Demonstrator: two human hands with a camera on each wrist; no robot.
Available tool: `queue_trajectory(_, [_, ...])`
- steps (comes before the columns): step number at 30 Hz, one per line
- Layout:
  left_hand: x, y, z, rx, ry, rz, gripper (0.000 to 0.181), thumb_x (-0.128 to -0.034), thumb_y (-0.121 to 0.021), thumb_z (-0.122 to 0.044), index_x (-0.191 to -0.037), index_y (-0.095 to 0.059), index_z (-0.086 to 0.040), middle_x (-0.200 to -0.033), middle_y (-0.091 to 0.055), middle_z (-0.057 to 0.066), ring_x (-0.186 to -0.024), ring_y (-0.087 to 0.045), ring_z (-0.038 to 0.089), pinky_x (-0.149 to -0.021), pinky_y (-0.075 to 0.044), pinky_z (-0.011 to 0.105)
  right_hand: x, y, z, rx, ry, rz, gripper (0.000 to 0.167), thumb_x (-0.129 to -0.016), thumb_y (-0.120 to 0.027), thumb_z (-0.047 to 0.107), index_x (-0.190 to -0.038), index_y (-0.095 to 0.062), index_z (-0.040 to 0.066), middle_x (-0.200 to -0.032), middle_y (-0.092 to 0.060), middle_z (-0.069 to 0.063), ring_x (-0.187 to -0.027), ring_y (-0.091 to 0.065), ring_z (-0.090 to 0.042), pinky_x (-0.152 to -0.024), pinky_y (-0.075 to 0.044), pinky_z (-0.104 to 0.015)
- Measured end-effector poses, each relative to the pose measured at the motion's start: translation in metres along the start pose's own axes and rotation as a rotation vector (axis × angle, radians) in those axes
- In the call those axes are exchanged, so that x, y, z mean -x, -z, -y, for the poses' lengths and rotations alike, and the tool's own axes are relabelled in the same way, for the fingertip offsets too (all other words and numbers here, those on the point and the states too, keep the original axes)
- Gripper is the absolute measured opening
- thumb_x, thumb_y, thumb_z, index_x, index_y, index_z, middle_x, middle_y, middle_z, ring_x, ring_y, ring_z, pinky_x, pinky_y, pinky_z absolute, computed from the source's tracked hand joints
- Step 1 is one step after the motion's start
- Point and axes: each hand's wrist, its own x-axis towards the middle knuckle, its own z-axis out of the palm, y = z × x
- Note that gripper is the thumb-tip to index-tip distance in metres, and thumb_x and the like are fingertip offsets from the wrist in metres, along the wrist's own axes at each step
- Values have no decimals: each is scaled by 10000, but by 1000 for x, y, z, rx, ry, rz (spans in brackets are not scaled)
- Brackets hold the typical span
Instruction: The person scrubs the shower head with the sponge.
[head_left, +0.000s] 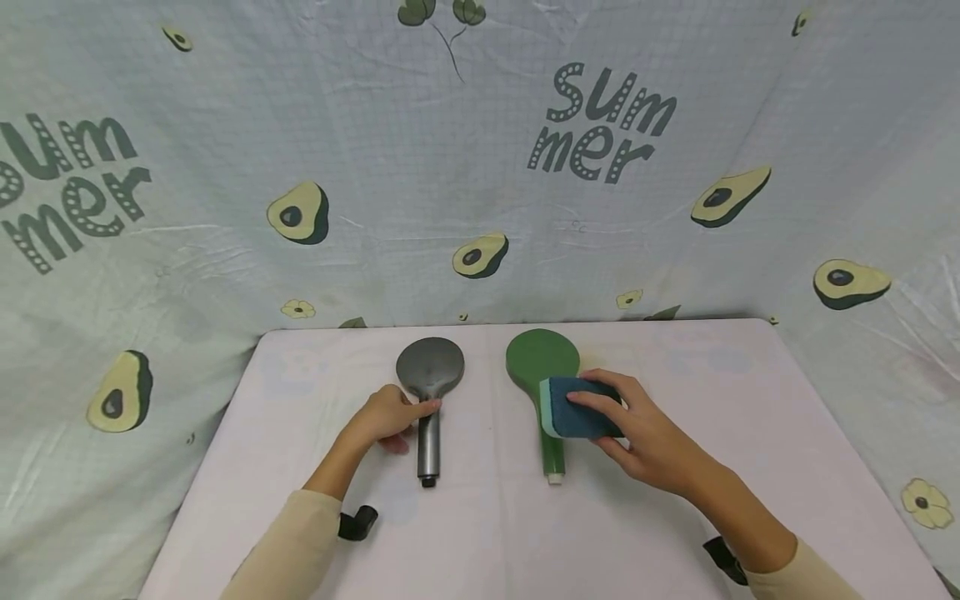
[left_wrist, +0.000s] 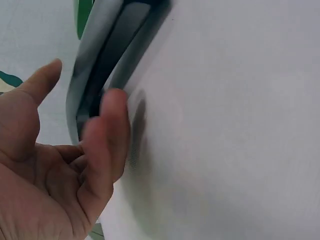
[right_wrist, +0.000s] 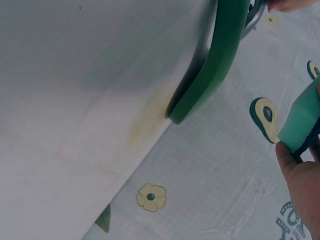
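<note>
A grey shower head point(head_left: 431, 367) and a green shower head point(head_left: 542, 358) lie side by side on the table, handles toward me. My left hand point(head_left: 387, 417) is at the neck of the grey one, thumb across its handle in the head view. In the left wrist view the thumb and fingers of that hand point(left_wrist: 55, 185) are spread beside the grey shower head point(left_wrist: 95, 55), not closed round it. Between thumb and fingers, my right hand point(head_left: 645, 433) grips a sponge point(head_left: 581, 408), dark blue and light teal. The sponge hides part of the green handle; the right wrist view shows them apart.
A white cloth covers the table point(head_left: 480, 533), whose far edge meets a hanging avocado-print curtain point(head_left: 390, 150). Black straps or mounts point(head_left: 358, 523) show at both wrists. A faint yellowish stain point(right_wrist: 147, 117) marks the cloth near the green shower head.
</note>
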Motion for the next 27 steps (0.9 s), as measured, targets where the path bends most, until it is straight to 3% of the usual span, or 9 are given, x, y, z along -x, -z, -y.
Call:
queue_trajectory(4, [-6, -5, 5, 102, -25, 37, 474, -938, -756, -418, -685, -565, -66, -569, -604, 48, -436, -591, 135, -432, -480, 243, 0, -1, 1, -6, -2, 5, 818, -785, -865, 38, -1495, -518, 248, -1547, -434, -135, -1375, -441, -296, -973, -516, -336])
queue_trajectory(9, [-7, -10, 4, 116, -32, 29, 447, -922, -782, -326, -624, -516, -126, -479, -558, 15, -415, -535, 115, -411, -419, 225, 1, -2, 0, -13, -8, 23, 822, -793, -865, 49, -1505, -509, 254, -1562, -416, -115, -1383, -436, -297, -970, -528, -376])
queue_trajectory(13, [-6, -9, 1, 178, -16, 37, 369, -951, -738, -312, -731, -542, -90, -649, -611, 55, -515, -594, 149, -477, -520, 265, 1, -1, 0, -25, -18, 50, 831, -799, -862, 50, -1516, -499, 265, -1573, -406, -115, -1403, -418, -292, -996, -524, -391])
queue_trajectory(15, [-4, -9, -1, 253, -9, 70, 312, -973, -706, -298, -861, -577, -37, -783, -638, 95, -588, -643, 177, -535, -586, 315, 1, 0, 0, -33, -17, 55, 821, -810, -856, 58, -1520, -496, 260, -1572, -408, -121, -1405, -417, -295, -1003, -522, -397])
queue_trajectory(16, [-3, -9, -2, 297, -5, 90, 299, -984, -693, -282, -938, -587, -6, -845, -662, 120, -634, -671, 191, -566, -609, 341, 0, 0, 0, -35, -18, 59, 748, -873, -832, 129, -1524, -490, 262, -1573, -407, -117, -1407, -417, -292, -1008, -521, -399])
queue_trajectory(19, [-2, -10, -3, 431, 1, 159, 306, -1009, -660, -204, -1117, -560, 64, -953, -728, 159, -754, -737, 252, -627, -638, 389, -1, 0, 0, -34, -11, 49, 741, -877, -828, 134, -1526, -488, 248, -1562, -418, -119, -1393, -430, -296, -997, -521, -415])
queue_trajectory(22, [-4, -12, -2, 519, -6, 191, 320, -1016, -649, -151, -1187, -546, 98, -974, -773, 165, -844, -762, 249, -679, -643, 379, -2, -1, 0, -18, -8, 31, 761, -858, -844, 126, -1522, -492, 244, -1551, -427, -109, -1376, -448, -293, -980, -530, -421])
queue_trajectory(23, [-5, -12, -2, 547, -13, 198, 318, -1019, -643, -136, -1198, -540, 107, -975, -774, 163, -857, -764, 248, -706, -646, 380, -3, -1, -1, -13, -5, 22, 834, -795, -866, 54, -1519, -496, 238, -1546, -433, -112, -1369, -455, -298, -972, -534, -426])
queue_trajectory(27, [-8, -13, 0, 669, -42, 227, 326, -1038, -607, -101, -1254, -498, 118, -1088, -757, 214, -873, -775, 254, -814, -642, 436, -4, -2, -2, -2, -10, 16, 840, -791, -876, 62, -1519, -496, 239, -1542, -434, -115, -1364, -464, -312, -958, -550, -459])
